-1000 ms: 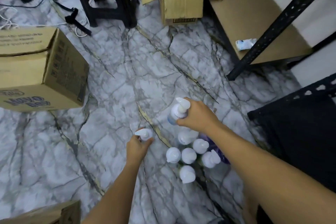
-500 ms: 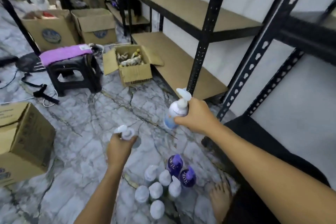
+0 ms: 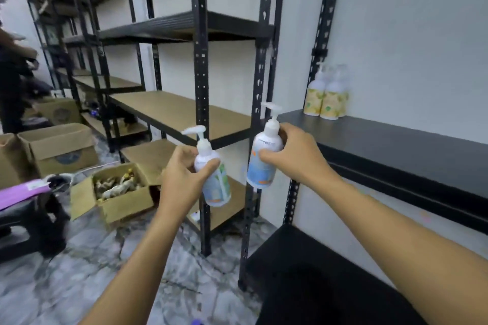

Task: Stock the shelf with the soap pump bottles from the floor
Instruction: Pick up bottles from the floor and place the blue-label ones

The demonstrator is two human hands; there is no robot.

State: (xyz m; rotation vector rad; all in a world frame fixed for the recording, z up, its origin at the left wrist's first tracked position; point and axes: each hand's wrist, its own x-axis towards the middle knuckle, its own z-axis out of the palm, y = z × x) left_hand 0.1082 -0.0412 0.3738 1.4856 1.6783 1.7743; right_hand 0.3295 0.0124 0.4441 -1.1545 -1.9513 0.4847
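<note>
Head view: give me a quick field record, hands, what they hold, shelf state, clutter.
left hand: grips a pump bottle by its shoulder, tilted
right hand: grips a second pump bottle, near upright
bottle position: both in the air, in front of the black shelf, not yet set down
shelf contents: yellow-labelled bottles standing at its back left corner
other racks: bare wooden boards
floor: open box of small items, closed boxes farther left
also in view: another person at the left edge

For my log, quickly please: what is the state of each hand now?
Left hand: closed around a pump bottle.
Right hand: closed around another pump bottle.
</note>
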